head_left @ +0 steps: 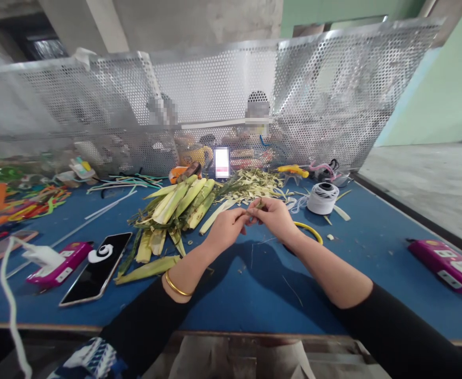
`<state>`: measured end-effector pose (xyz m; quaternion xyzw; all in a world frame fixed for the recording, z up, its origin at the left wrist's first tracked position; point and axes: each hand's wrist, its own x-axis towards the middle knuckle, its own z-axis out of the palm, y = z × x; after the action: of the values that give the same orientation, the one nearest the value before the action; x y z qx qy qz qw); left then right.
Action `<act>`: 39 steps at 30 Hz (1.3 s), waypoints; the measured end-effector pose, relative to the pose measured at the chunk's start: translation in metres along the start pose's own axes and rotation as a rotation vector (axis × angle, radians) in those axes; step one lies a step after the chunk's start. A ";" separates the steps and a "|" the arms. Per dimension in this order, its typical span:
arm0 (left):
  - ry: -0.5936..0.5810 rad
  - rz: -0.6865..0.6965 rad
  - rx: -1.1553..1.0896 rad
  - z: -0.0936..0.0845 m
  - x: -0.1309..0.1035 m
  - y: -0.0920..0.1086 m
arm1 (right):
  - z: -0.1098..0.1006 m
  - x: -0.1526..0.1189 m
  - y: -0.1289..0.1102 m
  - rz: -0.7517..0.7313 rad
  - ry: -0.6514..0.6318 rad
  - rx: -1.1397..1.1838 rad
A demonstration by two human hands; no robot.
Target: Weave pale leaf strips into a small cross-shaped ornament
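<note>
Above the middle of the blue table, my left hand [226,229] and my right hand [275,217] meet with their fingertips pinched together. A small greenish-brown strip [260,204] shows at the right fingers; its exact kind is too small to tell, and the left fingers close on its near end. Just left of my left hand lies a heap of corn husks [181,205], pale yellow-green. Behind both hands spreads a pile of torn husk strips [258,184]. To the right of my right hand stands a spool of white string [322,199], and a yellow curved band [310,230] lies partly behind my right wrist.
A black phone [99,268] and a purple power strip [63,266] with a white plug lie left. Another purple power strip [446,267] is at the right edge. A yellow-handled tool [294,170] lies at the back, before a perforated metal screen [215,79]; people sit behind it.
</note>
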<state>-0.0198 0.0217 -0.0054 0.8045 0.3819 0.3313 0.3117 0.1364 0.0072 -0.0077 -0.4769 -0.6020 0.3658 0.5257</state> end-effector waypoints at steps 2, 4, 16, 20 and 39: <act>0.003 -0.044 -0.016 -0.001 -0.001 0.002 | -0.001 0.000 0.000 -0.008 -0.005 -0.037; 0.028 -0.075 -0.016 -0.002 -0.001 0.003 | -0.002 0.000 -0.001 -0.014 -0.008 -0.071; 0.053 0.034 0.211 -0.002 -0.001 0.001 | -0.005 0.002 0.001 0.070 -0.041 -0.073; 0.051 -0.168 -0.274 -0.004 0.001 0.001 | -0.025 0.010 -0.007 0.037 0.119 -0.013; 0.101 -0.518 -1.020 -0.037 0.010 0.002 | -0.077 -0.051 0.013 0.279 -0.259 -1.351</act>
<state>-0.0431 0.0383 0.0209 0.4157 0.3727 0.4244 0.7128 0.2139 -0.0431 -0.0205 -0.7246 -0.6884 0.0295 -0.0138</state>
